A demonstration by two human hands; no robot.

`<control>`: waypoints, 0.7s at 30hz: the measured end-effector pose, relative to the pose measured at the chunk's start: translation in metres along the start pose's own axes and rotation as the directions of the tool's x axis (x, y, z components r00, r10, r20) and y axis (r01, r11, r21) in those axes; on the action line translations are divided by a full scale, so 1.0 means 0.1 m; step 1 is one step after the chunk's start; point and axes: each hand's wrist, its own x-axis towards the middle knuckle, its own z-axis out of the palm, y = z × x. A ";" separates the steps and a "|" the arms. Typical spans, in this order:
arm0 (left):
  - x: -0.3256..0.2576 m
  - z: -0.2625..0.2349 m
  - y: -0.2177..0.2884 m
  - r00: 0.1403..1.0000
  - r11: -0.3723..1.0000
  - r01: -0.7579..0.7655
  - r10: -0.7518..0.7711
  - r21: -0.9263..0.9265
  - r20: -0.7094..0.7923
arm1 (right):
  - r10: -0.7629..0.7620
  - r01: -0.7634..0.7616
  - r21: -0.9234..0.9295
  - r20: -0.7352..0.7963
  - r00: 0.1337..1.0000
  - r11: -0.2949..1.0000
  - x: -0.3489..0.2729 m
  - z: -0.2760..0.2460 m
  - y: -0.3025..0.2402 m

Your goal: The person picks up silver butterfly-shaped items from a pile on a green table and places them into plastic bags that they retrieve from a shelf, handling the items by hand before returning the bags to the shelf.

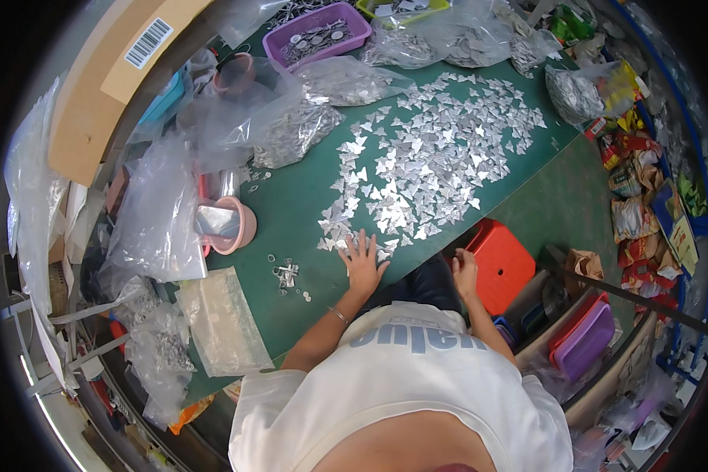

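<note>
My left hand (361, 269) lies palm down on the green table (291, 212), its fingers spread. Its fingertips touch the near edge of a wide scatter of small, flat, silver-grey pointed pieces (429, 157), which look like metal. My right hand (465, 271) is off the table, low beside a red plastic stool (502, 263). Its fingers curl inward, and whatever they may hold is hidden. Left of my left hand lies a small cluster of silver pieces and rings (286, 274).
A pink bucket (245, 226) and clear plastic bags (157, 212) stand at the left. Filled bags (291, 134) and a purple basin (316, 35) line the far side. A flat plastic sheet (224, 322) lies near left. Purple lids (586, 338) stand in a box at right.
</note>
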 end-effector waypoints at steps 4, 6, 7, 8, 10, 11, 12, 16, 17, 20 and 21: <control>-0.07 0.03 -0.16 0.977 0.981 0.193 -0.194 -0.014 -0.086 | -0.084 0.072 -0.095 -0.127 0.988 0.993 0.29 -0.04 -0.12; -0.05 0.01 -0.21 0.960 0.966 0.254 -0.258 -0.050 -0.106 | -0.115 0.091 -0.132 -0.189 0.975 0.987 0.40 -0.04 -0.19; -0.03 0.04 -0.24 0.957 0.964 0.256 -0.263 -0.065 -0.120 | -0.148 0.112 -0.168 -0.218 0.965 0.979 0.44 -0.03 -0.21; 0.01 0.06 -0.25 0.955 0.963 0.256 -0.265 -0.085 -0.136 | -0.184 0.133 -0.207 -0.250 0.951 0.969 0.48 -0.04 -0.22; 0.06 0.11 -0.26 0.951 0.959 0.256 -0.273 -0.123 -0.148 | -0.242 0.180 -0.270 -0.219 0.945 0.946 0.51 -0.04 -0.26; 0.10 0.10 -0.26 0.951 0.957 0.261 -0.278 -0.127 -0.139 | -0.272 0.205 -0.299 -0.205 0.940 0.932 0.54 -0.05 -0.29; 0.14 0.10 -0.24 0.951 0.955 0.266 -0.282 -0.132 -0.130 | -0.298 0.241 -0.301 -0.159 0.941 0.923 0.60 -0.05 -0.31; 0.30 0.04 -0.15 0.954 0.960 0.259 -0.272 -0.110 -0.129 | -0.421 0.404 -0.249 -0.018 0.907 0.880 1.02 0.10 -0.52; 0.33 0.06 -0.13 0.955 0.961 0.251 -0.265 -0.116 -0.129 | -0.458 0.447 -0.220 0.004 0.889 0.867 1.15 0.18 -0.61; 0.44 0.13 0.00 0.953 0.957 0.233 -0.260 -0.173 -0.154 | -0.553 0.561 -0.200 0.096 0.827 0.804 1.56 0.43 -0.92; 0.48 0.13 0.05 0.958 0.958 0.215 -0.245 -0.191 -0.146 | -0.576 0.587 -0.195 0.113 0.809 0.786 1.70 0.51 -1.01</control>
